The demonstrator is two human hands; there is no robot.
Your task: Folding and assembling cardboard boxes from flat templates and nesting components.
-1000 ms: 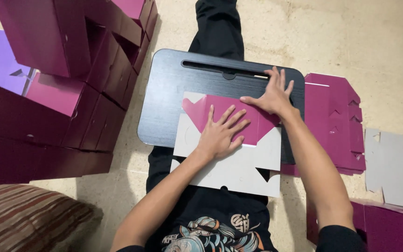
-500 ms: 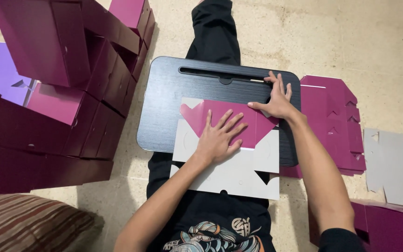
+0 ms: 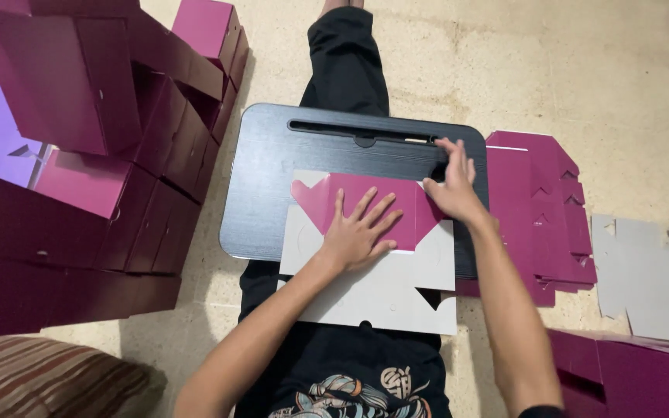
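Observation:
A flat cardboard box blank (image 3: 381, 290), white on its upper face, lies on a black lap tray (image 3: 272, 170) across my legs. One magenta flap (image 3: 327, 201) is folded over onto the white side. My left hand (image 3: 358, 232) presses flat on that folded flap, fingers spread. My right hand (image 3: 451, 186) rests at the flap's right end, fingers extended and pressing down near the tray's right edge.
Several assembled magenta boxes (image 3: 94, 155) are stacked at the left. A pile of flat magenta blanks (image 3: 543, 209) lies on the floor to the right, a white-side-up blank (image 3: 652, 271) beyond it. More magenta boxes (image 3: 629, 379) sit at bottom right, a striped cushion (image 3: 40, 379) at bottom left.
My right hand has slid to the right along the folded flap's top edge. My left hand has stayed pressed on the flap. The camera view shifted slightly.

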